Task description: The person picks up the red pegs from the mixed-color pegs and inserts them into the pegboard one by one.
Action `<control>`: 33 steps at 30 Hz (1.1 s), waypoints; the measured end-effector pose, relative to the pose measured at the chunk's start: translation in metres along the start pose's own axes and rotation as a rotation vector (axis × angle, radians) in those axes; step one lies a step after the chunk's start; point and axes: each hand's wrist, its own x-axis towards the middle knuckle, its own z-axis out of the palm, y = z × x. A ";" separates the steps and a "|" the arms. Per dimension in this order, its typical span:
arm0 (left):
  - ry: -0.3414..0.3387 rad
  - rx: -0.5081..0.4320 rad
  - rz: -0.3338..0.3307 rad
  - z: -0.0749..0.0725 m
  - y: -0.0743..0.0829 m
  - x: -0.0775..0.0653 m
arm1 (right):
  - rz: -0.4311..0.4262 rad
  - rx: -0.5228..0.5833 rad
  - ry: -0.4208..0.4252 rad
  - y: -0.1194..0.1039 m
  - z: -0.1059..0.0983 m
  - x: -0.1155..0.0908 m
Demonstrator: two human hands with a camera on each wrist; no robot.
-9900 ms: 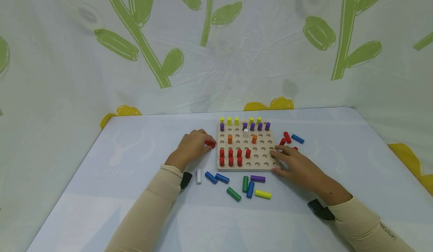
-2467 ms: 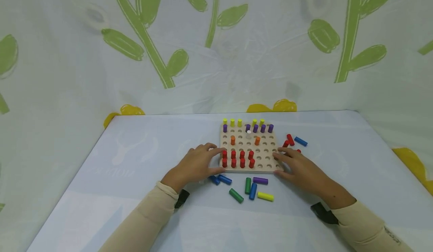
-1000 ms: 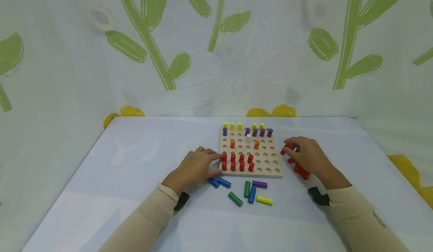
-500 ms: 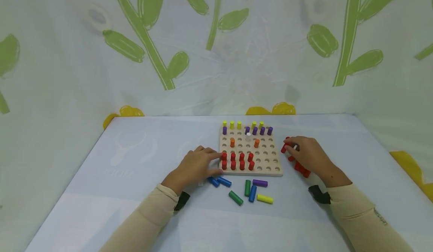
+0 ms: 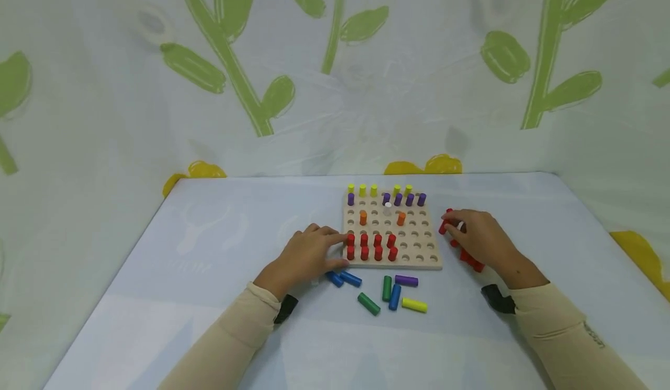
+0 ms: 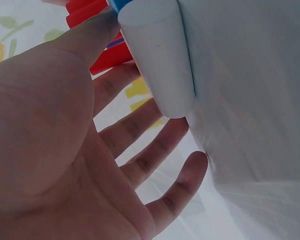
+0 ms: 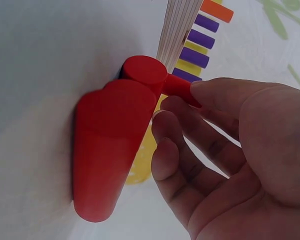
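A wooden pegboard (image 5: 413, 265) stands on the table, with two rows of red pegs (image 5: 378, 240) at its front left. My left hand (image 5: 306, 256) rests at the board's left edge, thumb and index finger spread along it, holding no peg. In the left wrist view a white peg (image 6: 160, 60) lies close by that hand. To the right of the board, my right hand (image 5: 484, 239) pinches a red peg (image 7: 179, 89) between thumb and fingers, tilted. More loose red pegs (image 7: 112, 150) lie on the table beneath this hand, partly hidden by it in the head view.
Loose pegs lie in front of the board: blue ones (image 5: 350, 278), green ones (image 5: 369, 303), a purple one (image 5: 406, 281) and a yellow one (image 5: 414, 305). Yellow, purple, orange and white pegs stand in the board's farther rows. A patterned cloth wall (image 5: 366, 117) rises behind the table.
The red peg earlier in my left hand is gone from it, and the front row has gained a red peg. My right hand left the board's right edge and took a red peg.
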 end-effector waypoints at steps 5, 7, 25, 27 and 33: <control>-0.010 0.006 -0.011 0.001 -0.001 -0.003 | 0.012 -0.008 -0.017 -0.003 0.003 -0.001; -0.007 0.004 -0.004 0.001 -0.001 -0.003 | 0.020 -0.011 -0.017 -0.004 0.002 -0.001; 0.015 -0.009 0.001 0.001 -0.001 0.002 | -0.013 -0.001 0.050 -0.021 -0.010 -0.005; 0.012 -0.009 -0.004 0.001 0.000 0.003 | -0.019 0.002 0.051 -0.027 -0.010 -0.006; 0.009 -0.011 -0.011 0.002 0.001 0.004 | -0.041 0.009 0.048 -0.043 -0.010 -0.011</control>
